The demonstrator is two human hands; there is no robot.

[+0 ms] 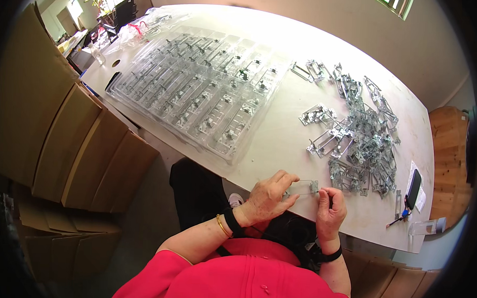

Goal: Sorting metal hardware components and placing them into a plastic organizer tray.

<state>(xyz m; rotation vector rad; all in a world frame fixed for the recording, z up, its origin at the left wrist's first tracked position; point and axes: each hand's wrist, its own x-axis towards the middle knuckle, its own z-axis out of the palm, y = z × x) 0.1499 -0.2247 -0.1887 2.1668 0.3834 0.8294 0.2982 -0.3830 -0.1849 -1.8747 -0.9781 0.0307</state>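
At the near edge of the table, a thin metal bracket (314, 186) with a wire-like rectangular frame spans the gap between my hands. My left hand (268, 198) grips its left end, which the fingers mostly hide. Close to the bracket's right end, my right hand (331, 209) is closed in a pinch; whatever is between those fingertips is too small to make out. A big heap of similar metal brackets (367, 140) lies just beyond my right hand.
To the left, a clear plastic tray (233, 158) holds rows of brackets in its compartments. A black phone-like object (414, 188), a blue-and-black tool (405, 213) and a clear plastic container (427, 226) lie at the right edge. Cardboard boxes (55, 142) stand on the left.
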